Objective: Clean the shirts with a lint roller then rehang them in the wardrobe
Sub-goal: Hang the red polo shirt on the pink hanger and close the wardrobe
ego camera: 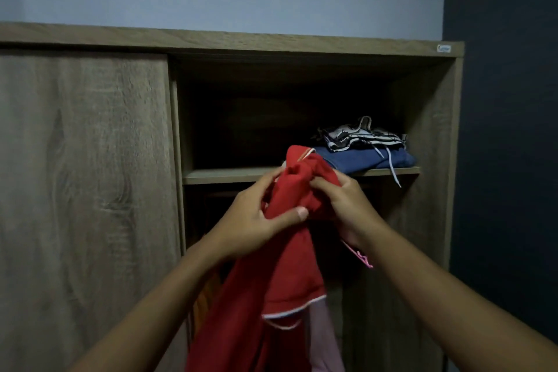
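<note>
Two folded garments on wardrobe shelf (blue under patterned) | left hand and right hand grip red shirt

A home bedroom: a wood-grain wardrobe against a painted wall, folded clothes on its shelf.

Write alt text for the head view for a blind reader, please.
A left hand and right hand grip a red shirt with white trim before an open wooden wardrobe; folded blue and patterned clothes lie on its shelf.
</note>
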A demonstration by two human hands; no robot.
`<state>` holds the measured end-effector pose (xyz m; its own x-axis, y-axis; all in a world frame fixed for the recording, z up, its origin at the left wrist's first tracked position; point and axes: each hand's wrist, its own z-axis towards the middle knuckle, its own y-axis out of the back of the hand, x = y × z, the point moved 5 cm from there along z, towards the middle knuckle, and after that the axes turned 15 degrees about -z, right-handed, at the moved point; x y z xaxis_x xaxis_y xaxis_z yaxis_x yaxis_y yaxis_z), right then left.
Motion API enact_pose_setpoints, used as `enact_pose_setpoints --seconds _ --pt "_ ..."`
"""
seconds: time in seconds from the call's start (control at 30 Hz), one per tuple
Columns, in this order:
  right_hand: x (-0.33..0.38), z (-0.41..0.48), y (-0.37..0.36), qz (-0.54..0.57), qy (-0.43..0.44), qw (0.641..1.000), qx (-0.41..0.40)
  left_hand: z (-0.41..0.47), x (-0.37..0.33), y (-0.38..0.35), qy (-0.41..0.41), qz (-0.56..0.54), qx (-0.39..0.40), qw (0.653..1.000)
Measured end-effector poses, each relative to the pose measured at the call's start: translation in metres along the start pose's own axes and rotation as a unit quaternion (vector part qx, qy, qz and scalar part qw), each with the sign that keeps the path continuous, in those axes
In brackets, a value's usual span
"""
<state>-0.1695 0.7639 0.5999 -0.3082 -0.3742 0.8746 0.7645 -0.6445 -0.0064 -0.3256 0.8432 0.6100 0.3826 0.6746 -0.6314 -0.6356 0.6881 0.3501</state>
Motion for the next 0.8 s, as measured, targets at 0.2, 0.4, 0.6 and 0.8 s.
enact_pose_setpoints --seconds 0.2,0.4,0.6,0.8 --pt "-0.014 -0.002 0.008 0.054 -0.074 0.995 0.049 0.002 -0.016 0.006 0.014 -0.065 0.033 0.997" --pt "-0.016 -0.007 0.012 0.045 -0.089 0.989 0.108 0.011 -0.017 -0.006 -0.122 0.195 0.082 0.97" --pt "-0.021 -0.012 0.019 -0.094 -0.057 0.976 0.186 0.017 -0.021 -0.017 -0.175 0.267 0.068 0.945" --pt "-0.039 -0.004 0.043 -0.251 -0.045 0.958 0.135 0.028 -0.014 -0.03 -0.098 0.228 0.068 0.966"
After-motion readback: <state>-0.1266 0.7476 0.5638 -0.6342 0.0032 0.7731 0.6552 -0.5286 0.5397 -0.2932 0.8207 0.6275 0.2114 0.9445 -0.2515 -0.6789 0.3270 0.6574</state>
